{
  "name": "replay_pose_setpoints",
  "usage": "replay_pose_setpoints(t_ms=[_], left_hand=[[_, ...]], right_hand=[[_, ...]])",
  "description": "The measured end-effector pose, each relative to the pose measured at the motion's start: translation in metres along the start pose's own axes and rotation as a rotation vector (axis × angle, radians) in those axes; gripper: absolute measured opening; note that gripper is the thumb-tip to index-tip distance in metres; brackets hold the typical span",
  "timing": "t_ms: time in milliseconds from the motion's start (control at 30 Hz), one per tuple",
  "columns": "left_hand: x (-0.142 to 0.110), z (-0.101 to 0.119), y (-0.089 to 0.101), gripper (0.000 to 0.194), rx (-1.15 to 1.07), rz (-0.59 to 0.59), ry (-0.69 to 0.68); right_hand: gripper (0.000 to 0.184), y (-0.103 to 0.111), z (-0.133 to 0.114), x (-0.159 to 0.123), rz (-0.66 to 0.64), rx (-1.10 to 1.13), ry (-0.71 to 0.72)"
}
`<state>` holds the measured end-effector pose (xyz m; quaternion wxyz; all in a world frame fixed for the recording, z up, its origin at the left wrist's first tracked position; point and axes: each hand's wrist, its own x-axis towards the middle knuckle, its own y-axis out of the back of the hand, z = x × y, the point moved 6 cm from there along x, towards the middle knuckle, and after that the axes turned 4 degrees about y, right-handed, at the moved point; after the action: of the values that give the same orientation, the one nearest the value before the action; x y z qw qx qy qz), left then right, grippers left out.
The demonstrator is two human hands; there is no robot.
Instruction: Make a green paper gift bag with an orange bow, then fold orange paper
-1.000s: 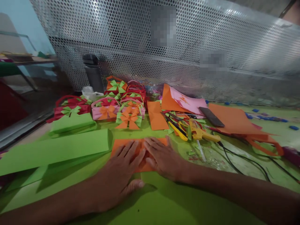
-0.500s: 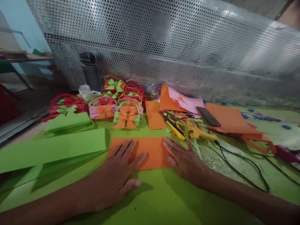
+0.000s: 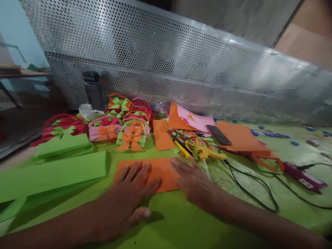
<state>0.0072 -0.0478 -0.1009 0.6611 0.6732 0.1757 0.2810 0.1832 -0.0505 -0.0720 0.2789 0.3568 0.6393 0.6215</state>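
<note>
An orange sheet (image 3: 163, 169), paper or thin foam, lies flat on the green tabletop (image 3: 178, 221). My left hand (image 3: 132, 190) rests on its left part, palm down with fingers spread. Over the sheet's right end is my right hand (image 3: 194, 180), blurred, its fingers stretched out toward the far edge. Behind the sheet stand little bags with bows, among them a green one with an orange bow (image 3: 131, 139). A yellow glue gun (image 3: 209, 152) lies just beyond my right hand, beside a yellow cutter (image 3: 183, 149).
Folded green sheets (image 3: 57, 173) lie at the left. A dark bottle (image 3: 93, 91) stands behind the bags, against a perforated metal panel (image 3: 145, 65). Toward the right are a phone (image 3: 219, 135), orange sheets (image 3: 238, 136), black cords and a purple power strip (image 3: 304, 176).
My right hand has slid left across the orange sheet's right end. My left hand stays on the sheet. The whole view has tilted up and turned slightly right.
</note>
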Motion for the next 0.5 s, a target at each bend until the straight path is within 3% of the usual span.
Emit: replay_pose_setpoints(t_ms=[67, 233, 400, 500], left_hand=[[0.007, 0.001, -0.002, 0.075, 0.01, 0.018, -0.023], [0.012, 0.0, -0.002, 0.077, 0.044, 0.032, -0.023], [0.006, -0.003, -0.005, 0.061, 0.05, 0.142, -0.029], [0.006, -0.011, -0.02, 0.042, 0.101, 0.213, 0.022]], right_hand=[[0.049, -0.005, -0.017, 0.005, -0.075, 0.083, 0.105], [0.076, -0.011, -0.024, 0.001, -0.112, 0.232, 0.142], [0.081, -0.002, -0.021, -0.005, -0.152, 0.342, 0.16], [0.077, 0.001, -0.021, -0.003, -0.171, 0.339, 0.166]])
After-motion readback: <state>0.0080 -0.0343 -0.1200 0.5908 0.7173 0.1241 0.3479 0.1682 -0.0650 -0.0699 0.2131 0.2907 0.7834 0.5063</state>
